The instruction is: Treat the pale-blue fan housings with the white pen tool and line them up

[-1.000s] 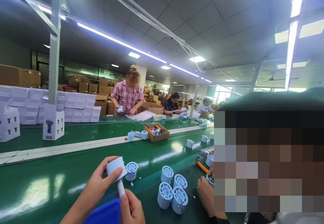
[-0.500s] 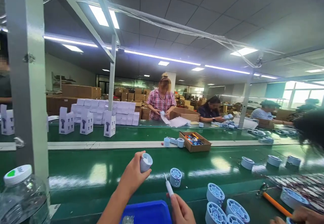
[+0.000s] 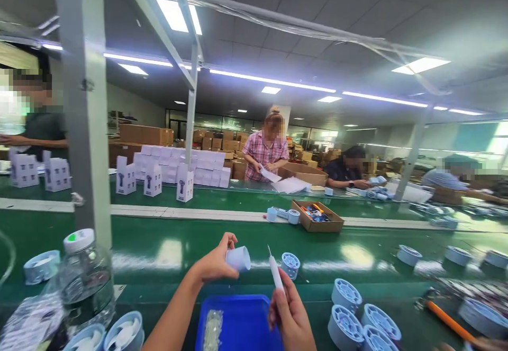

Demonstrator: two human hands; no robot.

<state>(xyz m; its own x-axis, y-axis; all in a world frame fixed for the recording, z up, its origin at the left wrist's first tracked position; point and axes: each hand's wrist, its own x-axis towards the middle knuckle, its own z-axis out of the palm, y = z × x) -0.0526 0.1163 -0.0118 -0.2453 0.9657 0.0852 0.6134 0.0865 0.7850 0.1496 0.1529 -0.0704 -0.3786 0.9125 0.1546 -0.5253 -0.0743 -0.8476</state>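
Observation:
My left hand (image 3: 217, 260) holds a light blue cup-shaped part (image 3: 238, 259), tilted so its opening faces right. In my right hand (image 3: 289, 303) is a white pen-like tool (image 3: 277, 275) with a thin metal tip pointing up. Just beyond that tool, a round light blue part with a spoked top (image 3: 291, 265) stands on the green surface (image 3: 190, 234). Below both hands lies a blue tray (image 3: 248, 324) with a clear bag of small pieces (image 3: 213, 331) at its left side.
Several round blue parts (image 3: 345, 325) stand at the lower right, near an orange-handled tool (image 3: 450, 322). A clear jar (image 3: 85, 282) is at the left. Across the belt are a cardboard box of tools (image 3: 319, 217), white cartons (image 3: 185, 182) and people working.
The view has turned left. My left hand has tipped the cup-shaped part over toward the right. My right hand, still holding the tool, shows more fully above the tray.

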